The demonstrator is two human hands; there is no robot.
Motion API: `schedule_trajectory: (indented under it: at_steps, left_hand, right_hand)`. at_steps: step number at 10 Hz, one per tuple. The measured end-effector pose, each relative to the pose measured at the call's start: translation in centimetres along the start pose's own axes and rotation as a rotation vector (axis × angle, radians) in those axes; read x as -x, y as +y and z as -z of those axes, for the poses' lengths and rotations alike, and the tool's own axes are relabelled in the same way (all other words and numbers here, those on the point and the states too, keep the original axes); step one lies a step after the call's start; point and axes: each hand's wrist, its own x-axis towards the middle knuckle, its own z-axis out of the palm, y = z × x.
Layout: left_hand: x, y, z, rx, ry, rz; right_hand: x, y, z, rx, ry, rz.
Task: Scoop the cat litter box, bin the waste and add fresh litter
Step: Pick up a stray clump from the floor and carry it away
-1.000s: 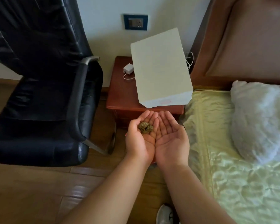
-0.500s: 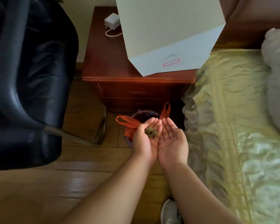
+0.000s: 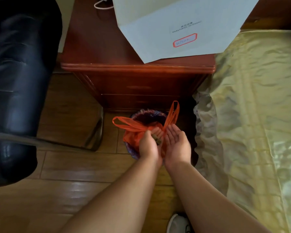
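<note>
A small bin (image 3: 147,115) lined with an orange plastic bag (image 3: 129,125) stands on the floor in front of the bedside cabinet. Both my hands hover right over it. My left hand (image 3: 149,145) is tilted onto its side with a brownish clump of waste (image 3: 157,140) lying against its cupped palm and fingers. My right hand (image 3: 177,143) is beside it, palm up, fingers relaxed and holding nothing. A gap has opened between the two hands. The litter box and the scoop are not in view.
A dark wooden bedside cabinet (image 3: 136,81) carries a large white box (image 3: 175,22). A black leather chair (image 3: 18,73) stands left. The bed with a yellow-green cover (image 3: 255,106) fills the right. My white shoe (image 3: 177,224) is on the wooden floor.
The view has dropped closer to the bin. My hands have moved down over the orange bag, parted slightly, and my left hand has tipped sideways with the clump.
</note>
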Motion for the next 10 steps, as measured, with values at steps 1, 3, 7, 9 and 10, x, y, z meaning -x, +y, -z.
schedule_trajectory:
  at_steps: [1, 3, 7, 9, 10]
  left_hand:
    - [-0.7, -0.1, -0.5, -0.024, 0.034, 0.017]
    - [-0.2, 0.2, -1.0, -0.034, 0.004, 0.049]
    - [3.9, 1.5, -1.0, -0.017, 0.007, -0.024]
    - [6.9, 2.5, -0.3, -0.026, -0.1, -0.002]
    - [8.0, 3.2, -0.2, 0.045, -0.189, -0.08]
  right_hand:
    - [-1.3, 0.2, -0.4, 0.002, 0.007, -0.003]
    - [-1.5, -0.2, -0.5, 0.005, 0.024, -0.007]
    - [1.7, -2.6, -1.2, -0.08, 0.063, 0.005]
    - [4.1, -3.2, -1.3, -0.081, 0.017, 0.006]
    - [6.0, -4.0, -1.9, -0.096, -0.022, 0.005]
